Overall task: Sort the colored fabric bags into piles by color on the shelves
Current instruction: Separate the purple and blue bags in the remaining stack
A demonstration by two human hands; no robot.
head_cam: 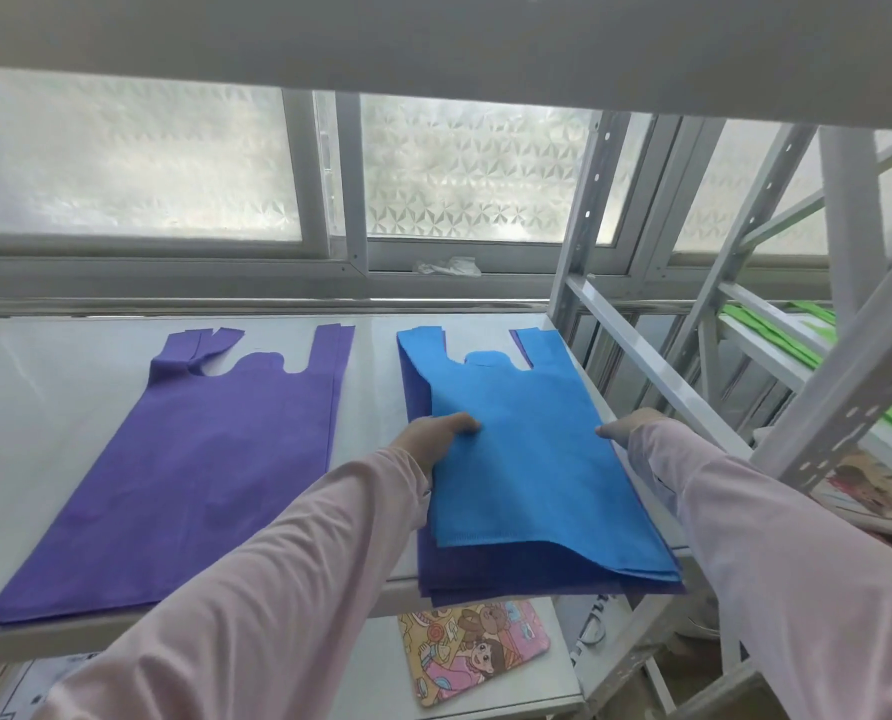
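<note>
The blue bag [527, 459], atop the dark pile [537, 569] on the shelf [374, 376], seemed light and limp, so my left hand [441, 439] pinched 1 side edge; my right hand [628, 426] touched the other, grip hidden.

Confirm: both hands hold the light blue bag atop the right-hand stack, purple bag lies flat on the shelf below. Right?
Wrong shelf. Head view shows the purple bag lying flat on the same shelf, left of the stack. Otherwise right: left hand and right hand hold the light blue bag atop the right-hand stack.
</note>
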